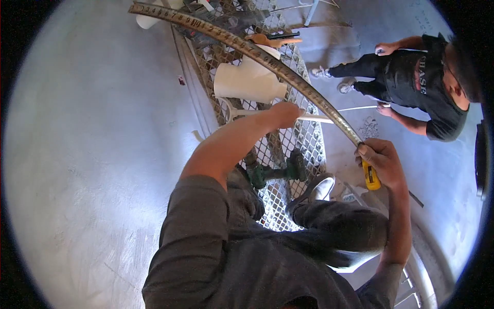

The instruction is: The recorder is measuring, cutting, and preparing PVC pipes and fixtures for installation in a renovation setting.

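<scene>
We cannot see most of the left hand [285,114]: it is turned away from us over the metal grating [301,139], its fingers curled under and out of sight, so we cannot tell whether they grip anything or only rest beside the thin white rod [309,117] that runs past them. The right hand [380,160] is plainer: its fingers are wrapped tight around a yellow tape measure [371,177], of which only the lower end shows below the fist. From that fist the tape blade [247,47] stretches up and to the left in a long bend across the grating, its far end cut off near the top edge. The blade crosses in front of a white funnel-shaped piece [247,81] lying on the grating and hides part of it. Lower on the grating lies a green power drill [275,172], partly covered by our left forearm, and just right of it a shoe [321,188] shows above the bent knee. At the upper right another person [411,77] in dark clothes crouches on the grey floor [92,170], well apart from both hands, with the far side of the body lost in the dark rim of the view. Things at the top of the grating are too crowded to make out.
</scene>
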A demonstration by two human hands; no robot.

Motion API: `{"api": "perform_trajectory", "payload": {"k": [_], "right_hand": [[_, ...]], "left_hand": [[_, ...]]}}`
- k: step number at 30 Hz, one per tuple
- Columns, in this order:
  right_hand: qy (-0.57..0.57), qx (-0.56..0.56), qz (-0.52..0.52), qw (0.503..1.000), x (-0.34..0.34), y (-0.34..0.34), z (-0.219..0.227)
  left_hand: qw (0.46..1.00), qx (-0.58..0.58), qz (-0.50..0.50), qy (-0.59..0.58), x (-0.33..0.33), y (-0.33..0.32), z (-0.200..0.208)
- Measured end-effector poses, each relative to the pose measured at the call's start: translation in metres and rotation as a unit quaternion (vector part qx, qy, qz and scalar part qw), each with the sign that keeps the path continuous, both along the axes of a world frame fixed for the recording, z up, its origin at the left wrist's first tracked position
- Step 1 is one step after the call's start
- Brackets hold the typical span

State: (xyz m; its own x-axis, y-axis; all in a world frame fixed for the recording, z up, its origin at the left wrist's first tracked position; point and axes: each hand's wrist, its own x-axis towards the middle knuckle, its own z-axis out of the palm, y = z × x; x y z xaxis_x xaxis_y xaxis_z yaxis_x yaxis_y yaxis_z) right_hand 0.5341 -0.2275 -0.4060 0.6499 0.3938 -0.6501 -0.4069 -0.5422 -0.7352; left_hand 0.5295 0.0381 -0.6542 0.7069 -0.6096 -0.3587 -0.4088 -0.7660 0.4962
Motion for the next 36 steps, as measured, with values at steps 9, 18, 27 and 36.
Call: {"api": "perform_trajectory", "payload": {"k": [9, 18, 27, 36], "right_hand": [[0.005, 0.008, 0.013, 1.000, 0.006, 0.019, -0.002], [0.061, 0.052, 0.065, 0.995, 0.032, 0.026, 0.019], [0.042, -0.041, 0.112, 0.992, 0.082, -0.039, 0.048], [0.137, -0.233, 0.207, 0.940, 0.081, -0.113, 0.077]], "left_hand": [[0.997, -0.081, -0.013, 0.000, -0.024, 0.033, 0.038], [0.960, -0.195, 0.123, 0.159, -0.022, 0.117, 0.119], [0.869, -0.212, 0.346, 0.283, -0.073, 0.210, 0.164], [0.747, -0.337, 0.428, 0.382, -0.094, 0.209, 0.173]]}}
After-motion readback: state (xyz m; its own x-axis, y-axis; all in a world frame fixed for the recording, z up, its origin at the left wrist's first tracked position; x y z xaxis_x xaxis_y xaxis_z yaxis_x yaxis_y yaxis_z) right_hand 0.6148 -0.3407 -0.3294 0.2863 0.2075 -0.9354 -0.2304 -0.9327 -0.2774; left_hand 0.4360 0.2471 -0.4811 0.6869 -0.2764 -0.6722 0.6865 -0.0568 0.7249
